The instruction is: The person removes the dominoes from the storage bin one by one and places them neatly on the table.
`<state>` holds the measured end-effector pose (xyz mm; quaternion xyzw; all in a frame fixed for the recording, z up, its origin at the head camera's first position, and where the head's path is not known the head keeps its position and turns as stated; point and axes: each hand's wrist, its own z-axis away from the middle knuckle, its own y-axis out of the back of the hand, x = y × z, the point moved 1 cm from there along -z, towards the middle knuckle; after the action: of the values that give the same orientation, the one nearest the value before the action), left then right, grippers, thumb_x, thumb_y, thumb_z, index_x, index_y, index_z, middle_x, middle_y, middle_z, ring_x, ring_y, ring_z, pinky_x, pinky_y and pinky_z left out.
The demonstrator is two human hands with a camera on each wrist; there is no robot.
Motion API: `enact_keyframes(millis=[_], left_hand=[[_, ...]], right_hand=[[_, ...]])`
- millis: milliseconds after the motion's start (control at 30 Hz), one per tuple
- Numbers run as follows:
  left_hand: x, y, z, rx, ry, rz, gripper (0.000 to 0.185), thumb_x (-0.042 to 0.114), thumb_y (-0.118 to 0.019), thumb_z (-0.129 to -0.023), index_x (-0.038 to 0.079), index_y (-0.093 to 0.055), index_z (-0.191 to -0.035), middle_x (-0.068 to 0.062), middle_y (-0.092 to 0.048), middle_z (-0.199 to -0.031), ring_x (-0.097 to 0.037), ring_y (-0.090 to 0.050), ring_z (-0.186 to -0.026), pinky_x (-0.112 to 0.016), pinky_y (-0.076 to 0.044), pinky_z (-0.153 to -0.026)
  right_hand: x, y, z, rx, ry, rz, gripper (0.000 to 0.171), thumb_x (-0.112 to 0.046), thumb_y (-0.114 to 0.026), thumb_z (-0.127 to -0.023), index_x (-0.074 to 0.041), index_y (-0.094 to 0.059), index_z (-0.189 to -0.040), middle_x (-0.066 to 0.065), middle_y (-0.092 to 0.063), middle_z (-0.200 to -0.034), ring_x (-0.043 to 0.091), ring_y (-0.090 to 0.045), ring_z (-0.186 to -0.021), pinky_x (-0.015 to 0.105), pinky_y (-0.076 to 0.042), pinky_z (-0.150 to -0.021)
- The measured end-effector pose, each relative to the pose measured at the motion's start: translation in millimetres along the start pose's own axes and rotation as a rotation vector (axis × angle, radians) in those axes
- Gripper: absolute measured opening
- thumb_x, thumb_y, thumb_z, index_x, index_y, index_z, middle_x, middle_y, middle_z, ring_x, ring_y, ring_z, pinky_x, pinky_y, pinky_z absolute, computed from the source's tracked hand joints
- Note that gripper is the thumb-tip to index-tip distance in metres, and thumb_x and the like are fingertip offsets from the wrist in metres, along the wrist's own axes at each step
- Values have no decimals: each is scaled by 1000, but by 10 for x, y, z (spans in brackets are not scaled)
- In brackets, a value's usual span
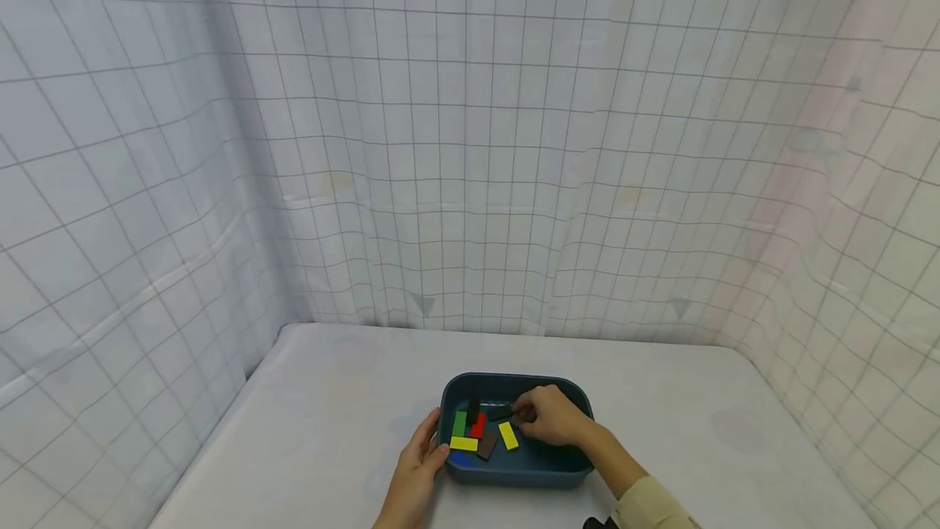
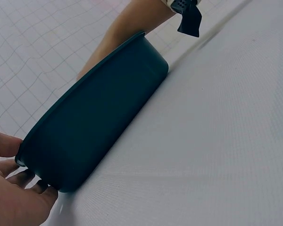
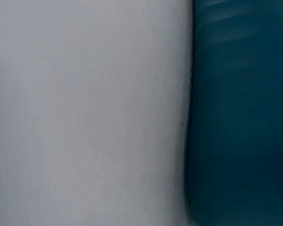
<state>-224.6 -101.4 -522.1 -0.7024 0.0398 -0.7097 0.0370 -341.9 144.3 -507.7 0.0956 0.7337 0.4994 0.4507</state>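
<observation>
A dark teal plastic tub stands on the white-covered table. My left hand holds its left end, with the thumb at the rim and the fingers along the outer wall; the left wrist view shows this grip close up. Inside the tub, my right hand reaches down from the right, its fingertips pinching a small dark block. Around it lie a yellow block, a brown block, a red block and a black block. The right wrist view shows only the tub's outer wall and tablecloth.
Further left in the tub are a green block, another yellow block and a blue block. White cloth covers the table. Grid-patterned curtains hang behind it and on both sides.
</observation>
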Motion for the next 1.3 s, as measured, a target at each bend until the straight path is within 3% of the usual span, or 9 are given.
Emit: enact_keyframes(millis=[267,500,700,1000,1300], left_hand=[[11,-9,15,-4,-8,-1,60,-6,-44,-105,-9,-20,-160,-35,-15,-164,-54,-20,-148,-61,-26,-116],[-15,8,7,-35,-19,20,60,-5,-43,-106,-10,-17,-160,-35,-13,-164,-53,-20,-148,-60,-27,-116],[-22,9,-6,-27,-15,14,59,-5,-43,-106,-10,-18,-160,-35,-14,-164,-52,-22,-148,-58,-27,-117],[-26,-23,3,-6,8,0,60,-6,-44,-105,-8,-20,-160,-34,-15,-164,-53,-23,-148,-61,-25,-117],[13,-30,-1,21,23,-7,59,-7,-43,-105,-7,-21,-160,-32,-16,-165,-51,-25,-148,-61,-27,-116]], right_hand=[[21,25,4,37,17,-62,21,-6,-77,-88,-12,-72,-107,-11,-66,-92,6,-61,-82,27,-55,-73],[37,51,3,63,43,-111,15,-6,-76,-92,-13,-72,-105,-6,-68,-92,7,-62,-82,28,-55,-74],[42,74,4,107,46,-149,15,-9,-74,-94,-13,-72,-109,-9,-66,-93,8,-63,-84,30,-56,-76],[13,196,80,176,-16,-317,20,-10,-73,-96,-6,-72,-116,-2,-67,-98,16,-65,-85,29,-57,-75],[-3,475,195,204,-77,-325,21,-14,-73,-97,-6,-72,-117,2,-67,-99,20,-65,-87,30,-57,-74]])
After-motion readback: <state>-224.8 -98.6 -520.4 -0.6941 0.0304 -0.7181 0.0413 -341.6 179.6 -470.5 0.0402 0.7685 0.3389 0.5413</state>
